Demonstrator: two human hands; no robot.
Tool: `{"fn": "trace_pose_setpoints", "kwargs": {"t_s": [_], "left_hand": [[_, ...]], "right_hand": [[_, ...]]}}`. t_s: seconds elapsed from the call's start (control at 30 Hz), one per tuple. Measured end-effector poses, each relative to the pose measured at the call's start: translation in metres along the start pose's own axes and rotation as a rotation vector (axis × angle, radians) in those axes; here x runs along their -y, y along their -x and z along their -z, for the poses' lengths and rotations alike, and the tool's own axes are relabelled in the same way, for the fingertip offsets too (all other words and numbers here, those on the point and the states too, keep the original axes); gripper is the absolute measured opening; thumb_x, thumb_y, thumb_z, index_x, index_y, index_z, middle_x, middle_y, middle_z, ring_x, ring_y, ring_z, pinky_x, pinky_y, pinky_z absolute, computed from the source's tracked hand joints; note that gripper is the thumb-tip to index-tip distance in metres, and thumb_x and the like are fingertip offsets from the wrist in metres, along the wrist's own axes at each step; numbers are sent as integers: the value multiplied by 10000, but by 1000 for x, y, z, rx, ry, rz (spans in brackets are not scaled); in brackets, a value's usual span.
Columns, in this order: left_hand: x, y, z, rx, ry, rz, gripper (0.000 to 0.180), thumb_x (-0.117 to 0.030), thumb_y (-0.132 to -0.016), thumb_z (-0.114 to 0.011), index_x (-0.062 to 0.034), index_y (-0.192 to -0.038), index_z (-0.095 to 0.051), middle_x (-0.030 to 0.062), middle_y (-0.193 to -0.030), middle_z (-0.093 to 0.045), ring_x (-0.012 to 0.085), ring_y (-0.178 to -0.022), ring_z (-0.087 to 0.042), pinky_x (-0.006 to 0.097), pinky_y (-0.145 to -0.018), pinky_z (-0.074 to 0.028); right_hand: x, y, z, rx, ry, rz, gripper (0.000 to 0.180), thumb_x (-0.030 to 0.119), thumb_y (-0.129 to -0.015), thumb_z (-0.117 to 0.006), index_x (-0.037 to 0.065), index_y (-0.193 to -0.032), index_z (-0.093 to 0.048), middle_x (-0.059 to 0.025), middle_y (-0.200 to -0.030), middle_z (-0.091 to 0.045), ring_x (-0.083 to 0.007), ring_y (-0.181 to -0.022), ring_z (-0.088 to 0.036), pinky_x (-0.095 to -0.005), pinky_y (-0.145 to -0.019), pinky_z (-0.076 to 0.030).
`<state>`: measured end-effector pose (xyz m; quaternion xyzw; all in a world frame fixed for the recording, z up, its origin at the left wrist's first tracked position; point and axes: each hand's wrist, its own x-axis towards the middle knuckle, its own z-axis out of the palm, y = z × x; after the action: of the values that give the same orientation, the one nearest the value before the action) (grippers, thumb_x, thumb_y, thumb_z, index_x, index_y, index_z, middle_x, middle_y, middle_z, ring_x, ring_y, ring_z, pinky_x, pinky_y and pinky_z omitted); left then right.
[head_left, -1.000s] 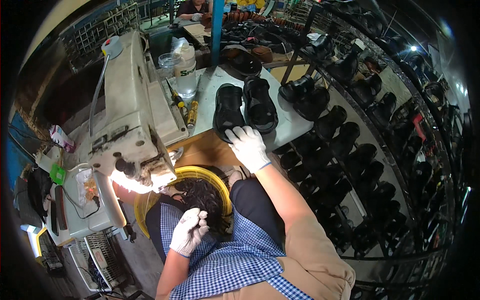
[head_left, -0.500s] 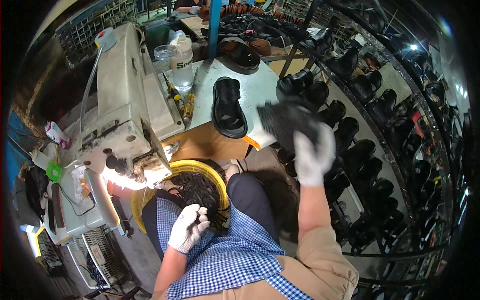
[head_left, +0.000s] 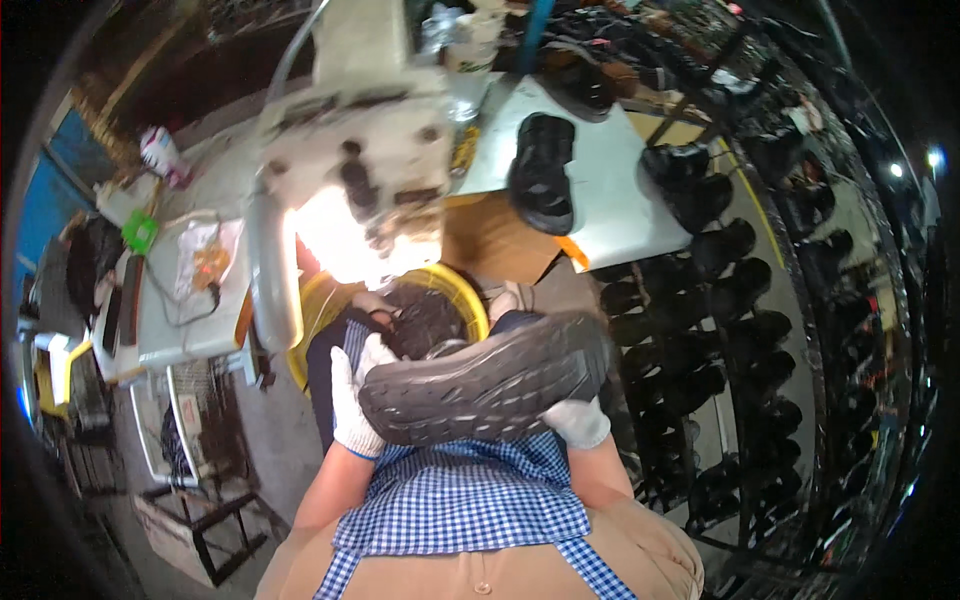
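In front of my lap a black sandal (head_left: 490, 385) is held sideways, its treaded sole facing me. My right hand (head_left: 578, 422), in a white glove, grips its right end from below; the fingertips are hidden behind it. At the other end my gloved left hand (head_left: 358, 405) holds the sandal, some fingers upright beside it. Beyond, a yellow basket (head_left: 475, 290) with dark strips stands on the floor below the lit head of a sewing machine (head_left: 350, 150). Another black sandal (head_left: 543, 172) lies on the pale bench top (head_left: 630, 190).
On the right, a tall rack (head_left: 800, 270) carries rows of black footwear. A dark shoe (head_left: 575, 85) sits at the bench's far edge, near a yellow-handled tool (head_left: 465, 150). To the left are a machine table (head_left: 190, 330) and a metal-framed crate (head_left: 205, 535) on the floor.
My right hand has brought the sandal from beside the bench and rack to above my lap. My left hand has risen and taken its left end. The view has swung left.
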<state>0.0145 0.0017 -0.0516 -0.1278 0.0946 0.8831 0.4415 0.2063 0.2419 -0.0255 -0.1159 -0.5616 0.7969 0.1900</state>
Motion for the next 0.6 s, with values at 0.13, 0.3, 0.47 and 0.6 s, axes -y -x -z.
{"fn": "trace_pose_setpoints", "kwargs": {"t_s": [0.13,0.3,0.47,0.6], "left_hand": [[14,22,-11,270,-326,25,841,-584,-916,-627,-120,-1555,-341,89,-1572,-386,273,-1476,-326,454,-1230,-258],[7,12,-20,368,-628,-66,1173,-620,-695,-834,-92,-1577,-269,112,-1624,-310,290,-1466,-360,458,-1172,-372],[-1,7,-24,431,-918,-47,1230,-499,-624,-936,-80,-1576,-279,119,-1593,-377,283,-1470,-355,458,-1186,-338],[4,8,-29,373,-767,6,1295,-455,-583,-968,-86,-1590,-243,125,-1611,-340,281,-1475,-346,461,-1197,-322]], "right_hand": [[-18,0,-17,-53,-666,-115,727,144,-826,-675,5,-1488,-408,-177,-1442,-528,-355,-1313,-538,-522,-1106,-445],[-28,3,-26,-95,-240,-23,866,245,-753,-782,54,-1506,-399,-144,-1497,-481,-345,-1336,-510,-515,-1110,-442],[-22,4,-8,-112,-497,-104,908,236,-719,-797,77,-1518,-397,-144,-1487,-494,-351,-1345,-503,-522,-1117,-436],[-22,0,-2,-85,-351,-38,981,257,-691,-861,85,-1527,-378,-137,-1496,-480,-351,-1340,-503,-519,-1092,-462]]}}
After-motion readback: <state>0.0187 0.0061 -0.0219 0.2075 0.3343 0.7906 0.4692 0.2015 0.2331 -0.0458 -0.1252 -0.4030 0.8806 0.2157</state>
